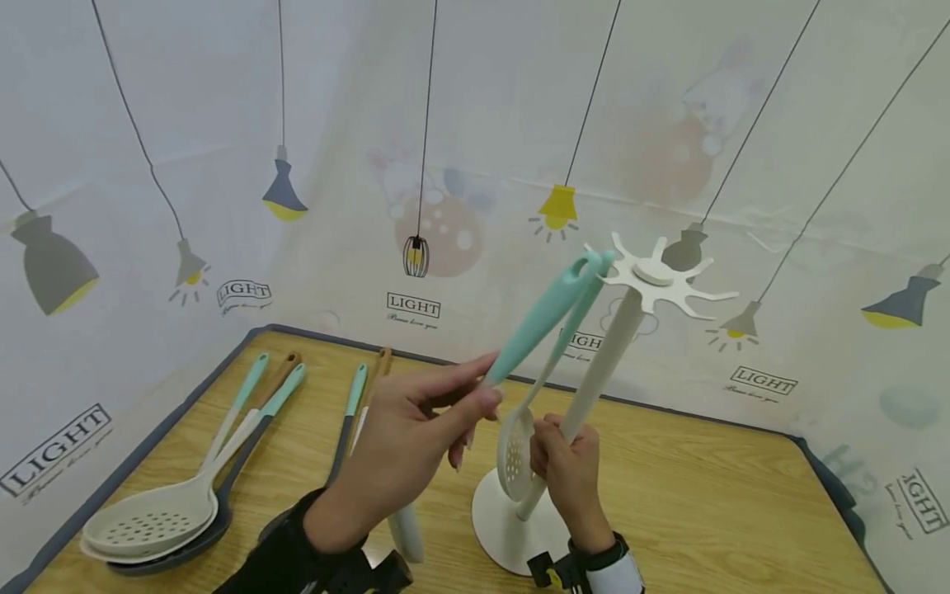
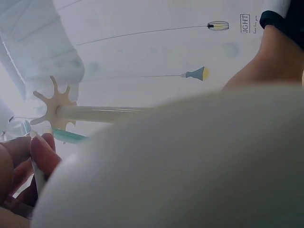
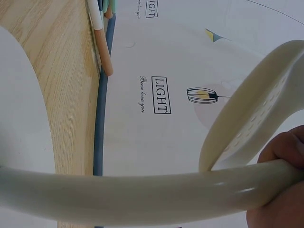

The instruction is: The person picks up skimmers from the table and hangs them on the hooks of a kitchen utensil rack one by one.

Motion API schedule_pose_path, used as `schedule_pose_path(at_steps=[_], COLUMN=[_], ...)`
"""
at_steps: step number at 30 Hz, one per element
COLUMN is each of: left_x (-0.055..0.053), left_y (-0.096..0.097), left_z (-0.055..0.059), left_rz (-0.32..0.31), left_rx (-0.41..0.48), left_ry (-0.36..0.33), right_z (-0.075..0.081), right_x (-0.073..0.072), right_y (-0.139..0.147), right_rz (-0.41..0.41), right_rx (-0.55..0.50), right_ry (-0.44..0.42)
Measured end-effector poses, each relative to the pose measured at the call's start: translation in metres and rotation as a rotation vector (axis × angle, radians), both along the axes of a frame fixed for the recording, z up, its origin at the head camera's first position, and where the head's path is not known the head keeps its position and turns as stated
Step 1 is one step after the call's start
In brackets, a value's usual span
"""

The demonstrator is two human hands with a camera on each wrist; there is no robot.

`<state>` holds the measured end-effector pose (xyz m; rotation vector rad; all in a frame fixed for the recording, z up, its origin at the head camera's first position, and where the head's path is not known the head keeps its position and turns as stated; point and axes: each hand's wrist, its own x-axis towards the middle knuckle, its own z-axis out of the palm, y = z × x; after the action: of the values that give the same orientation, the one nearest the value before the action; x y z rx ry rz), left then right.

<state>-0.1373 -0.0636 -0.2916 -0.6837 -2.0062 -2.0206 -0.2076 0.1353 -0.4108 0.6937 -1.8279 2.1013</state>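
My left hand [image 1: 401,437] pinches a utensil by its mint handle [image 1: 538,318]. The handle's holed tip is beside the arms of a white rotating utensil stand [image 1: 653,276]. In the left wrist view, the utensil's smooth white rounded head [image 2: 190,161] fills the foreground; its exact kind is unclear. A white slotted spoon [image 1: 517,454] with a mint handle hangs from the stand, holes showing. My right hand [image 1: 567,466] grips the stand's pole [image 1: 604,363] below its middle, next to the slotted spoon. The stand leans to the right, above its round base [image 1: 493,528].
Several utensils lie at the left of the wooden table [image 1: 705,495], including a white slotted skimmer [image 1: 148,520] on top of a dark-headed one [image 1: 200,549]. Behind my left hand lies a mint-and-dark handle [image 1: 349,421] beside a brown handle [image 1: 383,361]. A printed cloth wall stands behind the table.
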Motion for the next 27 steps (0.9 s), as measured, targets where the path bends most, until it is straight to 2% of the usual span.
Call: schedule_pose_path(at_steps=[7,27], left_x=[-0.003,-0.005], left_y=[0.006,0.014], left_z=[-0.002,-0.006], left_rz=[-0.005,-0.011], left_rx=[0.011,-0.03], left_ry=[-0.031,-0.056], right_z=[-0.002,-0.003], right_x=[-0.001,-0.002], right_y=[0.0,0.0], right_rz=[0.036,0.033], right_rx=[-0.017,-0.017], right_ry=[0.025,0.037])
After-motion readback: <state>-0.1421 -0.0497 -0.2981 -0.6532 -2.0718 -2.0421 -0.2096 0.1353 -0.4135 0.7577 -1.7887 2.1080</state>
